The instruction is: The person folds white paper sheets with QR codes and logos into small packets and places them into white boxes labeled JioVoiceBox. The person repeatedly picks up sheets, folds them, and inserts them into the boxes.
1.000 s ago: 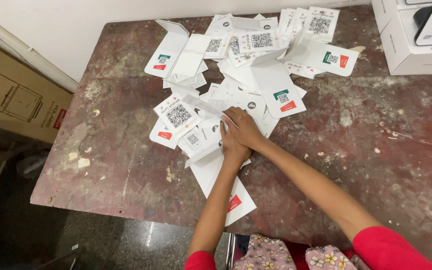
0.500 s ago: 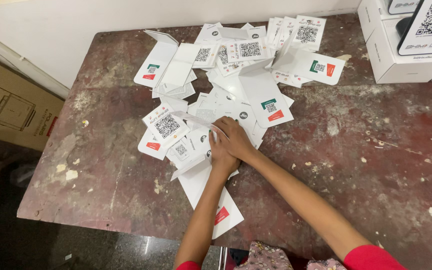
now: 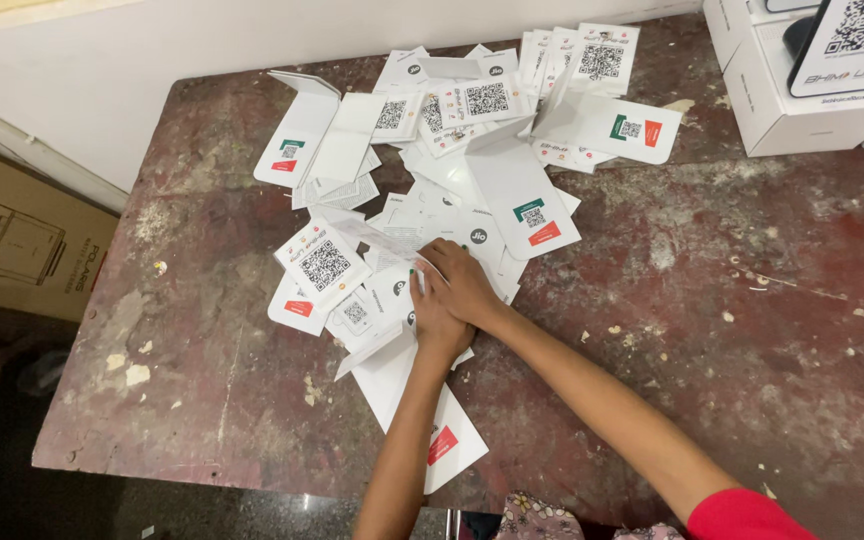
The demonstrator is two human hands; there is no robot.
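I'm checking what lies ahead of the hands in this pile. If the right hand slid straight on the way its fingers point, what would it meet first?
The right hand points up-left, so it would probably first meet the coded white card in the pile; depth is unclear.

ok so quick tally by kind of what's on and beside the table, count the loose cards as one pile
hands: 2, left hand and right hand, both on the pile
pile of white cards: 1
white boxes: at least 2, cut off at the frame edge
brown carton: 1
total: at least 6
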